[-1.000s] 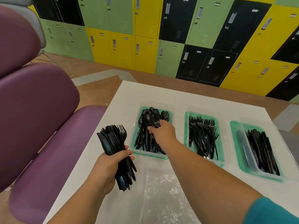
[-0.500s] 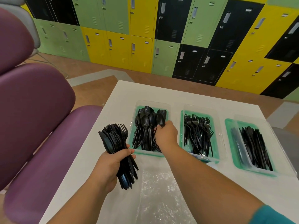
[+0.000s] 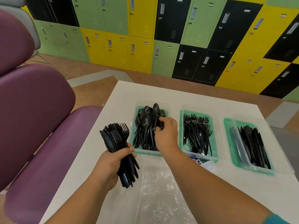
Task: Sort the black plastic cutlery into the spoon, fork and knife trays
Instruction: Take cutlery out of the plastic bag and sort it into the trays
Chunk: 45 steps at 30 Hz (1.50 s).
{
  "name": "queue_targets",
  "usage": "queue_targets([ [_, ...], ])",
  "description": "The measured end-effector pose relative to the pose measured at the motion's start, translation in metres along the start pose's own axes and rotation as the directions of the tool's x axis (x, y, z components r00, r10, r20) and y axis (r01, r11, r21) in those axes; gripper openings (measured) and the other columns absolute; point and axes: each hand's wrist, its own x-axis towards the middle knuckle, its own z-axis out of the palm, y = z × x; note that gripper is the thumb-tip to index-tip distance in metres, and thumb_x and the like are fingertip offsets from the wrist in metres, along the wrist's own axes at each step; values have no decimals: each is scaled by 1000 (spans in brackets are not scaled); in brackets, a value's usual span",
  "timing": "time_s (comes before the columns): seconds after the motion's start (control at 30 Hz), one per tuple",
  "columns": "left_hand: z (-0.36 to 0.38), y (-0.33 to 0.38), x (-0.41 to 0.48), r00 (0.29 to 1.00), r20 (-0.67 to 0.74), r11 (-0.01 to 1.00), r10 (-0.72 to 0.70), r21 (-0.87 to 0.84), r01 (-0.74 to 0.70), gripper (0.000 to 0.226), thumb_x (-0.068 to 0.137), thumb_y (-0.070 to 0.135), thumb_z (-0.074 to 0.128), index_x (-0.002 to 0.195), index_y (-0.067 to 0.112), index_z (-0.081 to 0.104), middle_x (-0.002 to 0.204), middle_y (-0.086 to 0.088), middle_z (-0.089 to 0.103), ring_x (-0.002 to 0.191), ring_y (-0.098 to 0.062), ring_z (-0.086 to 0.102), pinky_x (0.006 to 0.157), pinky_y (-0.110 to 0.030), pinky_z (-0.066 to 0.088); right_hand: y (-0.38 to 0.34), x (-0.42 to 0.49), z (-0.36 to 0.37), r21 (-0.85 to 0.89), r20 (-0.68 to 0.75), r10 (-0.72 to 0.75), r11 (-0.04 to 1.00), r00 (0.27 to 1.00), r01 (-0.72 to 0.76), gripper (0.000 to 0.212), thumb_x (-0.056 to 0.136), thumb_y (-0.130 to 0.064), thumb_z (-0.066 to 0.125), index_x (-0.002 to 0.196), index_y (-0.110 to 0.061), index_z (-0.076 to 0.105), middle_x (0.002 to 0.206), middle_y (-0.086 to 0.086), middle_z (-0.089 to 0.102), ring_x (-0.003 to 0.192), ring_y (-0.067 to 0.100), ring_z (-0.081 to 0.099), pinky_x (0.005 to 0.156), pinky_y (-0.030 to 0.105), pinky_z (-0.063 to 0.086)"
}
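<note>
The unsorted bundle of cutlery (image 3: 116, 139) stands upright in the left hand (image 3: 110, 165), whose grip is wrapped tight around the handles. Fork tines and one serrated knife blade show at the top, but the pieces are packed so close that the rest cannot be told apart, and the palm hides the middle of the handles. Just to the right of that grip and farther out on the desk (image 3: 145, 89), the right hand (image 3: 167, 135) reaches into the spoon tray (image 3: 146, 152). Its thumb and fingertips are closed on a black piece (image 3: 160, 124) at the right edge of the spoons (image 3: 145, 125). Black on black, that piece cannot be separated from the heap, and the back of the hand covers the tray's near right corner. Right of this grip sits the fork tray (image 3: 181, 126) with its forks (image 3: 196, 135), then the knife tray (image 3: 226, 135) with knives (image 3: 254, 143) lying behind a clear, glaring wall. A printed wrapper (image 3: 198, 162) peeks out at the fork tray's near end, its lettering cut off. Crinkled clear plastic (image 3: 158, 191) lies between the forearms, its edges hard to trace. A purple seat (image 3: 40, 151) lies left of the left grip, and lockers (image 3: 161, 29) stand beyond the desk.
</note>
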Motion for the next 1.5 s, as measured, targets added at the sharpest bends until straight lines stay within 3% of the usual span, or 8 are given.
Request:
queue_targets([
  [0.1,1,4,-3,998,59,999,-37,-14,38,14,82,1,65,94,7,69,82,-13,71,78,-23,70,68,-35,54,-7,-13,-6,116,29,-16,993,999,12,22,94,-9,52,107,-19,65,115,-1,56,86,4,55,78,12,45],
  [0.37,9,11,-19,968,241,995,-75,78,57,15,79,4,68,88,11,77,86,-10,75,83,-22,71,73,-34,55,-22,-62,-27,326,545,89,894,834,-308,13,88,-34,65,88,-23,70,82,-9,67,78,6,57,67,22,43],
  [0.53,15,12,-35,939,334,971,-76,240,-7,25,79,2,69,102,11,71,84,-7,73,76,-18,71,72,-31,55,-15,-78,-34,374,495,90,875,864,-306,12,85,-20,70,75,-16,64,72,0,60,67,12,51,58,21,39],
  [0.87,28,6,-63,903,428,990,-35,136,-26,20,74,8,68,92,12,74,86,-6,71,71,-17,66,70,-28,55,-15,-95,-62,641,375,158,667,913,-379,22,101,-16,44,88,-13,61,66,2,55,65,17,60,58,29,52],
  [1.0,33,5,-71,878,476,972,-58,227,-59,20,84,2,63,100,9,72,85,-8,71,73,-18,66,73,-28,54,-14,-103,-73,567,431,146,723,890,-393,16,96,-29,55,89,-17,64,56,-5,44,48,10,40,51,26,43],
  [1.17,46,3,-85,858,512,969,-48,232,-84,19,86,-4,58,101,-2,69,83,-14,73,78,-21,71,67,-22,56,-15,-111,-86,539,428,165,742,889,-397,15,92,-25,62,91,-10,62,42,-12,53,33,5,45,38,19,40],
  [1.4,65,-4,-97,861,509,986,-1,145,-85,19,86,-7,56,97,0,70,82,-14,73,73,-18,72,63,-22,57,-7,-111,-97,630,397,195,653,897,-421,13,97,-22,54,89,-12,57,36,-9,48,34,7,38,44,25,33],
  [1.5,74,-8,-98,894,444,986,58,113,-120,20,85,-3,61,100,7,70,85,-12,75,77,-22,73,63,-26,58,0,-114,-97,639,366,138,682,920,-356,16,93,-26,61,97,-11,66,69,0,73,64,10,68,59,27,54],
])
